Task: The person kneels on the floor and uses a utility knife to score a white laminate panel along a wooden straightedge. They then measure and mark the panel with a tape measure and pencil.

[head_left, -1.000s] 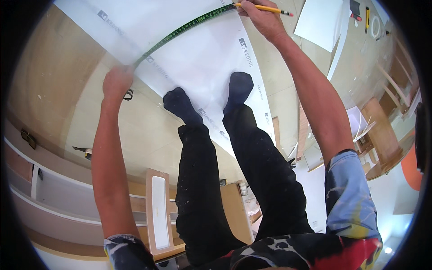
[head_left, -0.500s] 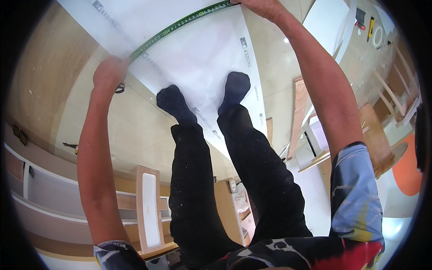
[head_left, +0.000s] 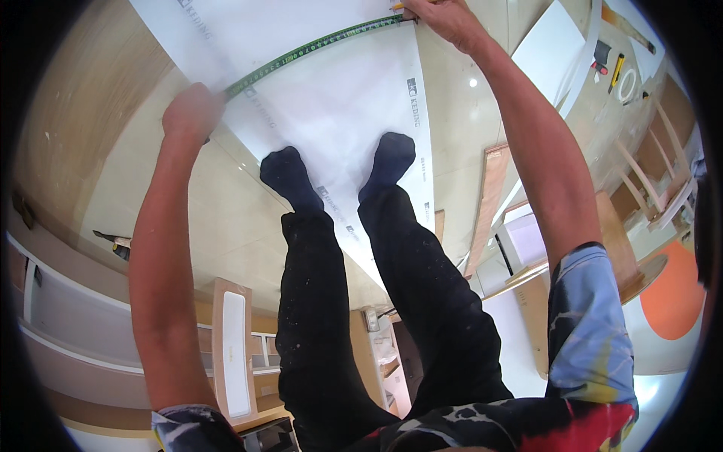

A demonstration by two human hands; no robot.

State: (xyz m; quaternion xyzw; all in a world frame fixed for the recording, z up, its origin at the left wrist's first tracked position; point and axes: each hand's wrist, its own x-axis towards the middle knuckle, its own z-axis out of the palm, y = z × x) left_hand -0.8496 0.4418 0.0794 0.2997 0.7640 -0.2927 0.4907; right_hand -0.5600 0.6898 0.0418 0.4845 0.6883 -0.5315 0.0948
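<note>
Between my hands a green tape measure (head_left: 301, 51) stretches in a slight curve across a large white sheet (head_left: 339, 98) with printed marks. My left hand (head_left: 193, 113), a little blurred, is closed on the tape's left end, past the sheet's left edge; the tape's case is hidden in it. By the sheet's right edge, my right hand (head_left: 449, 26) pinches a thin yellow-orange pencil (head_left: 397, 6), its fingers at the tape's other end. I stand on the sheet in dark socks (head_left: 292, 177).
Right on the tiled floor lie a yellow cutter knife (head_left: 617, 73), a white roll ring (head_left: 626, 86), a white panel (head_left: 548, 44) and a wooden strip (head_left: 486, 203). A wooden frame (head_left: 644, 177) stands far right. Lower left is a white shelf unit (head_left: 75, 301); a dark tool (head_left: 113, 242) lies near my left forearm.
The whole view has shifted slightly, so the sheet and tape sit lower. The pencil now shows in my right hand at the tape's right end. My left hand stays on the tape.
</note>
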